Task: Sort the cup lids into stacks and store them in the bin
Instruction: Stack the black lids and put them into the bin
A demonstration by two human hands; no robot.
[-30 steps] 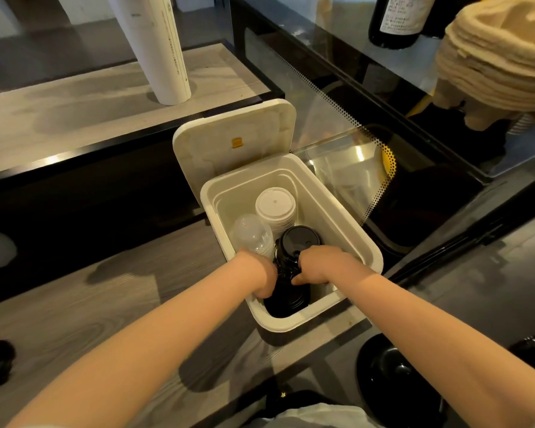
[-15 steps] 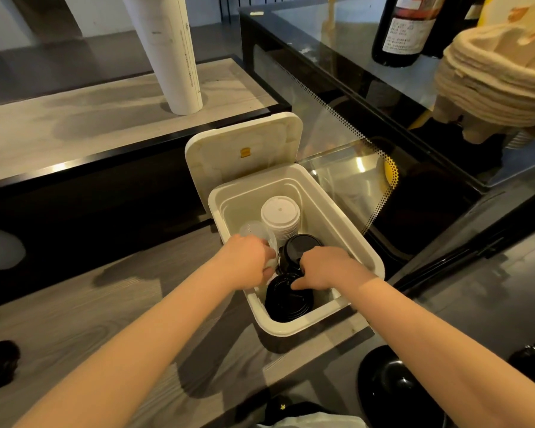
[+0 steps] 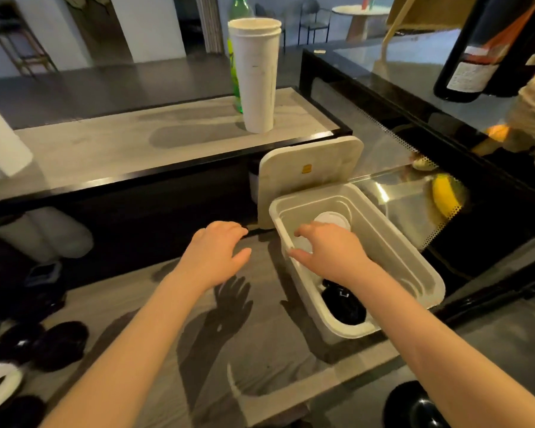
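Sitting in the bin (image 3: 394, 250), clear lids (image 3: 303, 247) underlie right hand (image 3: 332, 253).

Moderate indoor light is cast from above, and a dark, sharp-edged shadow of the left hand (image 3: 217, 251) is thrown onto the grey wood-grain counter (image 3: 121, 319). Glare is reflected off the glass display case (image 3: 380, 193). Lines are bowed towards the edges, where the white paper roll (image 3: 0, 140) is blurred.

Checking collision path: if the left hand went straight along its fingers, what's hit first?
Likely the raised bin lid, near its lower left corner. The left hand is open, nothing between. Depth unclear.
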